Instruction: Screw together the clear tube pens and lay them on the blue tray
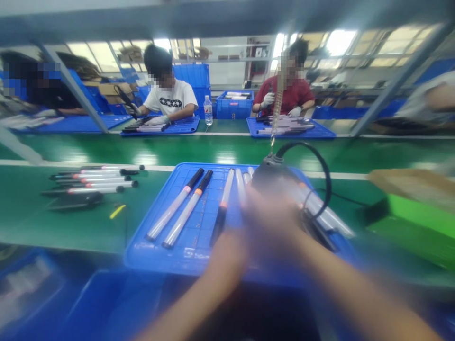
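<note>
Blurred right hand (275,215) is meeting a spring-hung black tool (265,173)—left hand (229,248) nearing a clear tube (228,189)—finger positions unclear; next motion needs steady alignment.

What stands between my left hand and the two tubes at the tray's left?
One tube, its black end beside the left hand, lies between hand and the two tubes; blur hides whether the hand holds it.

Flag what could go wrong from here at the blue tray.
The looped cable hangs over the right-hand tubes and might snag them. The tool, hung from a spring, could swing if released. The two left-hand tubes lie loose and may roll if the tray is bumped.
</note>
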Action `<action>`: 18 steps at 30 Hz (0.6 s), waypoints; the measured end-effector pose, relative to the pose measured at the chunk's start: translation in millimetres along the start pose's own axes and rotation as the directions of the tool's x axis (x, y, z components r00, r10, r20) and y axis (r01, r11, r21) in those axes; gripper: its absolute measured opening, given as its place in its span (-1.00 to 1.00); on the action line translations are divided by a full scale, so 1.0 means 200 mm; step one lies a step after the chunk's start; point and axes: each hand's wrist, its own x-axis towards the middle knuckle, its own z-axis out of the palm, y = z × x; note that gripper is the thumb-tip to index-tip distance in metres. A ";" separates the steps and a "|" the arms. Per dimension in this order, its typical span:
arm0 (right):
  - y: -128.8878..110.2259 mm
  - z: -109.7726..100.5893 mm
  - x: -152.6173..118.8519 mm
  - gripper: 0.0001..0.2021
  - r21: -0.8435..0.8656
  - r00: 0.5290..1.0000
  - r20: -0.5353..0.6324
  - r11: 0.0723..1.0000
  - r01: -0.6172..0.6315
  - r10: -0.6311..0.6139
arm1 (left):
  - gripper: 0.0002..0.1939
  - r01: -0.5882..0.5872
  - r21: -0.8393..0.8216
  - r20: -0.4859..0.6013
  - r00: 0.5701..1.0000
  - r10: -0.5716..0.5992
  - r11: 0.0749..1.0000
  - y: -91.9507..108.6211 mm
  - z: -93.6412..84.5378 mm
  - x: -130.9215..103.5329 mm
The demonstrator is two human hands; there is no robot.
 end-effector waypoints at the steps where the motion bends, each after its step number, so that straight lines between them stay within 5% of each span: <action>1: 0.00 0.00 0.00 -0.61 0.002 1.000 0.003 1.000 -0.002 0.002 | -0.65 0.002 -0.001 0.000 1.000 -0.002 1.000 0.00 0.00 0.00; 8: -0.10 -0.02 0.01 -0.73 0.029 0.998 0.060 1.000 0.006 -0.008 | -0.71 -0.031 0.054 -0.097 0.995 0.036 0.998 0.01 -0.05 0.02; 14: -0.16 -0.03 0.02 -0.82 0.026 0.996 0.062 0.997 0.067 -0.068 | -0.79 0.115 0.098 -0.078 0.991 -0.107 0.989 0.01 -0.12 0.14; 18: -0.14 -0.08 0.02 -0.77 -0.017 0.998 -0.031 0.998 0.060 -0.061 | -0.74 -0.061 0.033 0.029 0.998 0.060 0.998 0.07 -0.10 0.16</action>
